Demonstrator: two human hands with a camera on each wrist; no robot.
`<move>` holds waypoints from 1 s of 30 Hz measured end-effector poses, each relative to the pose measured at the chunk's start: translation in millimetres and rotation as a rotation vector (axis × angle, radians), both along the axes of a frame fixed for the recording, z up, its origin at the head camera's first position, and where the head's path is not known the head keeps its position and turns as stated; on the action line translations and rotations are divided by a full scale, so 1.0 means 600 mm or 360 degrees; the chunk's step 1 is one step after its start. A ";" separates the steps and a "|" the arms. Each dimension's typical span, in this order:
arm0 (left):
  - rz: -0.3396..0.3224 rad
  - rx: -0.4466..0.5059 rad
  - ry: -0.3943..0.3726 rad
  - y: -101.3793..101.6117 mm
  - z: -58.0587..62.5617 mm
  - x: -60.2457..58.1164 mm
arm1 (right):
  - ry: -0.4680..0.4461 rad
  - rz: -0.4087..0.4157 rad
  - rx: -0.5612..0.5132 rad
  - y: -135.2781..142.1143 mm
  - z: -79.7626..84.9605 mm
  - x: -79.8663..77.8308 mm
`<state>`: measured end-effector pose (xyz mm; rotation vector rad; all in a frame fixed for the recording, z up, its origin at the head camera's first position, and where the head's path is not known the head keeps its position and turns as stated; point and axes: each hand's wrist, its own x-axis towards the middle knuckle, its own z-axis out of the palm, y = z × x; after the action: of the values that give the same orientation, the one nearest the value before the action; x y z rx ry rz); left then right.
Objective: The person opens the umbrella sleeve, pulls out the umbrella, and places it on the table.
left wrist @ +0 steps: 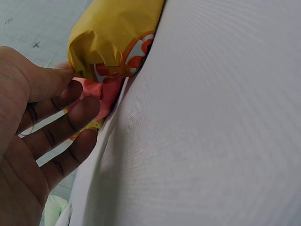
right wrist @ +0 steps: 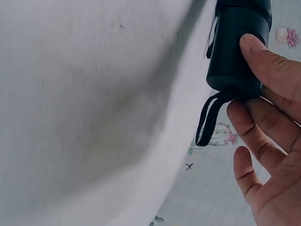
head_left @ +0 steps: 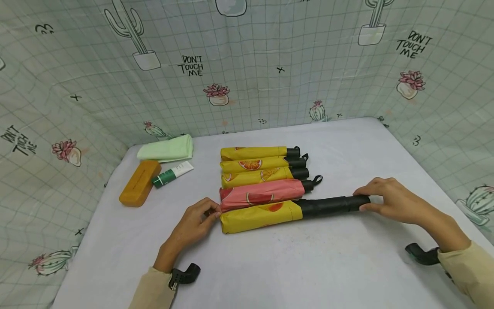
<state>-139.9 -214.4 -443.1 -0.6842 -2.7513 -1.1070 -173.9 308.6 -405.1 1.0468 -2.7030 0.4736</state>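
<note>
A black folded umbrella [head_left: 328, 207] lies across the front of the row, its left half inside a yellow fruit-print sleeve [head_left: 262, 218]. At the sleeve's closed left end, my left hand [head_left: 196, 221] pinches a corner of the fabric between thumb and forefinger [left wrist: 49, 77]; its other fingers are spread. My right hand [head_left: 397, 201] grips the umbrella's black handle [right wrist: 237, 52], thumb on one side, fingers partly hidden behind it. A loop strap [right wrist: 207, 122] hangs from the handle's end. Just behind lies a pink sleeved umbrella [head_left: 266, 193] with a watermelon print.
Farther back, three yellow sleeved umbrellas [head_left: 256, 176] lie side by side, black handles to the right. On the left are an orange-brown case [head_left: 140, 183], a green and white tube [head_left: 172, 174] and a folded pale green cloth [head_left: 166, 149]. A printed curtain [head_left: 247, 56] surrounds the white table [head_left: 301, 266].
</note>
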 end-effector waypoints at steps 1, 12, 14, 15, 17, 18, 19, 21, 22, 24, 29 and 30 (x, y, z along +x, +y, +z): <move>-0.0002 0.0003 -0.0001 0.001 0.000 0.000 | 0.0012 0.0001 0.0006 0.004 0.001 0.000; 0.0017 -0.0006 -0.0011 0.003 -0.001 -0.003 | -0.0006 -0.0033 0.0010 0.039 0.011 0.002; 0.0020 0.0003 -0.0015 0.003 -0.002 -0.001 | -0.0010 -0.0034 0.0010 0.046 0.009 0.003; 0.0016 0.0011 -0.0015 0.003 -0.003 -0.001 | -0.0007 -0.0029 0.0008 0.049 0.008 0.004; 0.0004 0.0021 -0.0019 0.003 -0.003 0.000 | -0.0004 -0.0041 0.0013 0.056 0.005 0.006; -0.0004 0.0025 -0.0018 0.003 -0.003 0.000 | -0.0002 -0.0050 0.0015 0.060 0.004 0.007; -0.0008 0.0028 -0.0016 0.003 -0.004 0.000 | 0.0002 -0.0057 0.0021 0.063 0.004 0.008; -0.0007 0.0031 -0.0015 0.002 -0.004 -0.001 | 0.0002 -0.0074 0.0025 0.069 0.005 0.008; -0.0005 0.0030 -0.0015 0.002 -0.004 -0.002 | -0.0001 -0.0082 0.0027 0.071 0.006 0.008; -0.0002 0.0031 -0.0013 0.001 -0.003 -0.002 | -0.0001 -0.0095 0.0031 0.076 0.008 0.006; -0.0004 0.0033 -0.0017 0.003 0.001 0.002 | -0.0006 -0.0140 0.0062 0.089 0.009 0.006; -0.0005 0.0034 -0.0018 0.004 0.001 0.002 | -0.0012 -0.0153 0.0065 0.092 0.009 0.007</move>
<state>-138.7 -212.1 -442.6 -0.6820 -2.7446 -1.1429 -169.7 363.6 -399.6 0.9216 -2.7657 0.4080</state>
